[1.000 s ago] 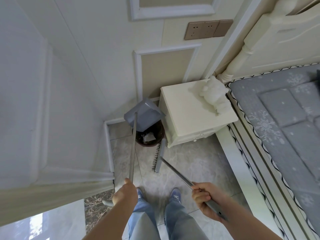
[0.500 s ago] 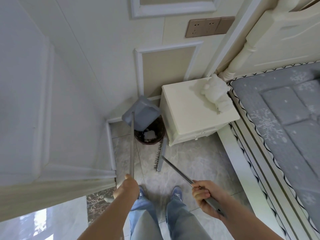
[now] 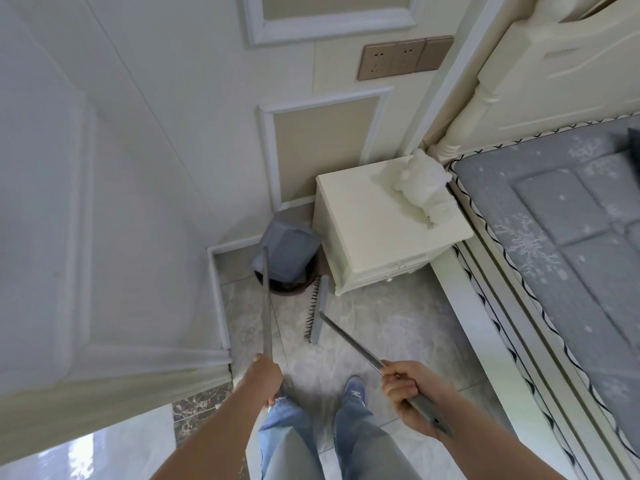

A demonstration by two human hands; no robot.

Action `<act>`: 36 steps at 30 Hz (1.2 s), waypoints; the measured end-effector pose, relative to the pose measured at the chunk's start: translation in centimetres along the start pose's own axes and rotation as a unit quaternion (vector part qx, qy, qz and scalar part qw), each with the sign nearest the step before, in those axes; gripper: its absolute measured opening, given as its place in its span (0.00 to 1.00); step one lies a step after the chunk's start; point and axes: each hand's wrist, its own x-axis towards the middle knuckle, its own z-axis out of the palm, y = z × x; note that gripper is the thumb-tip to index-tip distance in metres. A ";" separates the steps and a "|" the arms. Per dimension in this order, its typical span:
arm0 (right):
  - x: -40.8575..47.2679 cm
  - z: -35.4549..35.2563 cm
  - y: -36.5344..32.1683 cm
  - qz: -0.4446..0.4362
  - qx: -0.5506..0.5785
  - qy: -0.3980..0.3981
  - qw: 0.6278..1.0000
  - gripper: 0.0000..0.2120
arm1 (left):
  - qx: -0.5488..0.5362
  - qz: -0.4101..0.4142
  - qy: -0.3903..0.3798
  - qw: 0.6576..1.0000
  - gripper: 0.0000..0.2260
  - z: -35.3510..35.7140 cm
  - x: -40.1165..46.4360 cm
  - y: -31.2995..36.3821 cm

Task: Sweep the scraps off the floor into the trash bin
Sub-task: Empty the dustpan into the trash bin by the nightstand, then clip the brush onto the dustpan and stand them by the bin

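While the left hand is gripping the dustpan handle, fingers curled, tipping it over the trash bin to empty, the right hand is wrapping the broom, parked aside.

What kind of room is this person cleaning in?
Most likely a bedroom in a home. A bed with a grey quilted mattress fills the right side, a cream nightstand stands beside it against the panelled wall, and a white plush toy lies on top.
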 end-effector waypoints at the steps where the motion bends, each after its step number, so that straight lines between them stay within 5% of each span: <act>1: -0.1 0.2 -0.1 0.000 0.002 0.001 1.000 0.10 | -0.011 0.003 0.001 1.000 0.19 -0.6 0.0 0.4; 5: -0.4 0.9 -0.5 0.015 -0.005 0.014 1.000 0.09 | -0.022 0.035 -0.010 0.999 0.10 -4.3 -1.6 2.4; 9: 0.1 1.3 -1.4 0.007 0.020 -0.022 1.000 0.24 | -0.086 0.117 -0.001 0.989 0.27 -7.7 -4.0 3.7; 11: 0.2 2.0 -2.1 0.008 0.028 -0.038 0.999 0.31 | -0.097 0.147 -0.008 0.984 0.27 -9.1 -5.1 4.6; 16: -0.4 4.0 -3.3 -0.044 -0.052 -0.019 0.997 0.04 | -0.166 0.129 -0.031 0.977 0.21 -12.6 -6.3 6.4; 18: -0.9 4.7 -3.5 -0.101 -0.095 -0.031 0.990 0.10 | -0.184 0.132 -0.020 0.974 0.14 -14.0 -6.7 6.7; 21: -1.4 6.0 -4.4 -0.148 -0.219 -0.062 0.962 0.23 | -0.176 0.152 0.018 0.973 0.09 -15.9 -7.7 7.2; 25: -2.1 8.3 -5.3 -0.172 -0.387 -0.060 0.904 0.18 | -0.090 0.157 0.081 0.980 0.05 -17.8 -9.2 6.9; 32: -3.5 10.8 -5.8 -0.200 -0.388 -0.136 0.889 0.26 | -0.103 0.209 0.173 0.957 0.04 -19.7 -11.4 6.4; 36: -4.6 12.2 -5.7 -0.246 -0.469 -0.154 0.834 0.21 | -0.114 0.228 0.176 0.951 0.04 -20.7 -11.7 5.9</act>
